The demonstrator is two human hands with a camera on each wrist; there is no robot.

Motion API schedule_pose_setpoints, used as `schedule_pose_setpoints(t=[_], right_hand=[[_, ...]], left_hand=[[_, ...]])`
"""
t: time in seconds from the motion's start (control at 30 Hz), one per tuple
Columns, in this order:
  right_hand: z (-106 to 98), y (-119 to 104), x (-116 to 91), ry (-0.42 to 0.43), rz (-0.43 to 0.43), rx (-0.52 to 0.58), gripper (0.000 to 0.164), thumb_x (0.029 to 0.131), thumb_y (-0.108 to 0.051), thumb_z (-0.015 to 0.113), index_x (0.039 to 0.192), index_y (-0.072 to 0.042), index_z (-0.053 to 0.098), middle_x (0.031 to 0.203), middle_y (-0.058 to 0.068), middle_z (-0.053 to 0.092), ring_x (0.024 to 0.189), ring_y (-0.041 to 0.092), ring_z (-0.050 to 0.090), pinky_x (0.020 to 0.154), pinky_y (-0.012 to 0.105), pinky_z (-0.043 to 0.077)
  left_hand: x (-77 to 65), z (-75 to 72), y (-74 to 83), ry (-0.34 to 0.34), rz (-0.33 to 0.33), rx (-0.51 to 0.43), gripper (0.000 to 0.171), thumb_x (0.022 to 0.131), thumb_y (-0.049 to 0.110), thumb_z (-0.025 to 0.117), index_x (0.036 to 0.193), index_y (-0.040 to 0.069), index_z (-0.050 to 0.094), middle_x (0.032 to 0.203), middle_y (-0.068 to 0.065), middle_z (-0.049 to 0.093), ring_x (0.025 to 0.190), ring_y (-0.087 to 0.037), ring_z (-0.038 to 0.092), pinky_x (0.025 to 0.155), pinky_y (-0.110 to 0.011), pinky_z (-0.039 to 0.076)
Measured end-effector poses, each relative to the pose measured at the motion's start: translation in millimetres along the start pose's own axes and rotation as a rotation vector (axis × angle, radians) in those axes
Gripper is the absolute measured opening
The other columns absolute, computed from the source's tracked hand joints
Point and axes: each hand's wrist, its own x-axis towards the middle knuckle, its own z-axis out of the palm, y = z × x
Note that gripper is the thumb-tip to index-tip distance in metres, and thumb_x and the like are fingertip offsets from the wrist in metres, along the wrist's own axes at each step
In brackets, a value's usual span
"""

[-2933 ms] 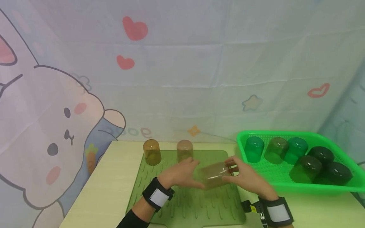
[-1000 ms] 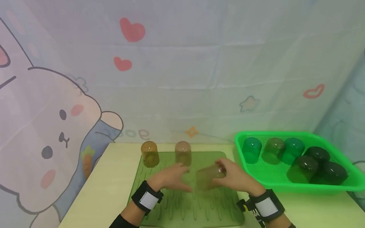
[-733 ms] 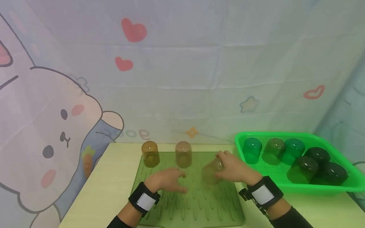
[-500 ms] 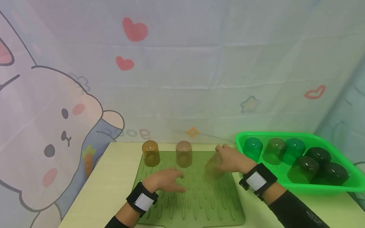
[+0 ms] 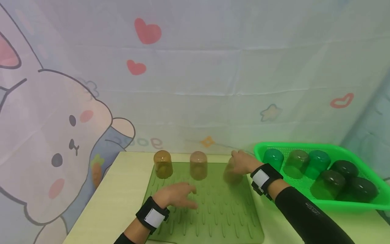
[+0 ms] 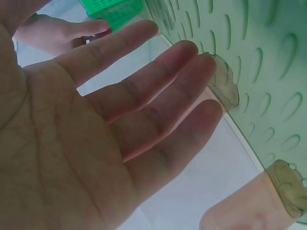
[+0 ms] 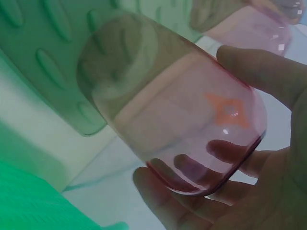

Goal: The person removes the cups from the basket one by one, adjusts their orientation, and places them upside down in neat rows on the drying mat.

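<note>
My right hand [image 5: 243, 162] grips a clear pinkish cup [image 7: 187, 110], mouth down, at the back right corner of the green ridged mat [image 5: 210, 217]. In the right wrist view its thumb and fingers wrap the cup's closed end, while the rim is at the mat; whether it touches is hard to tell. My left hand [image 5: 176, 196] hovers over the mat's left middle, fingers extended and holding nothing. An amber cup [image 5: 163, 166] and a second pinkish cup [image 5: 198, 166] stand upside down along the mat's back edge.
A green plastic basket [image 5: 320, 204] stands to the right of the mat. Inside are several upside-down cups: teal ones [image 5: 273, 158], a brownish one [image 5: 296, 164] and dark ones [image 5: 330, 183]. Behind the pale table [image 5: 100, 189] hangs a printed cloth [image 5: 195, 84].
The cup has gone from lying sideways between both hands to mouth down in my right hand, carried to the mat's back right corner. My left hand has let go and drawn back left.
</note>
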Motion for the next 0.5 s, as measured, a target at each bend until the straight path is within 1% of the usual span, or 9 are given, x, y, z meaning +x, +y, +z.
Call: schedule_pose_setpoints(t=[0.2,0.33,0.5], right_hand=[[6.0,7.2,9.3,-0.021,0.065,0.034,0.059,0.083,-0.024,0.070,0.123,0.012,0.045,0.113,0.028,0.052,0.104,0.041,0.053,0.081,0.048,0.049],[6.9,8.2,15.3,-0.009,0.070,0.030,0.060,0.083,-0.021,0.069,0.125,0.013,0.043,0.117,0.031,0.050,0.107,0.043,0.052,0.083,0.050,0.048],[8.8,7.0,23.6,0.002,0.060,0.022,0.066,0.085,-0.023,0.067,0.132,0.014,0.039,0.123,0.034,0.046,0.112,0.045,0.049,0.088,0.052,0.046]], left_hand=[[0.3,4.0,-1.2,-0.012,0.001,-0.013,0.049,0.085,0.041,0.068,0.124,0.012,0.060,0.125,-0.007,0.056,0.117,-0.023,0.051,0.090,-0.037,0.046],[0.4,3.6,-1.6,-0.015,-0.018,-0.008,0.051,0.085,0.043,0.068,0.124,0.012,0.060,0.125,-0.007,0.055,0.116,-0.023,0.051,0.090,-0.037,0.046],[0.4,1.9,-1.0,-0.016,-0.028,0.000,0.052,0.085,0.043,0.068,0.125,0.012,0.059,0.126,-0.007,0.055,0.117,-0.023,0.051,0.091,-0.037,0.046]])
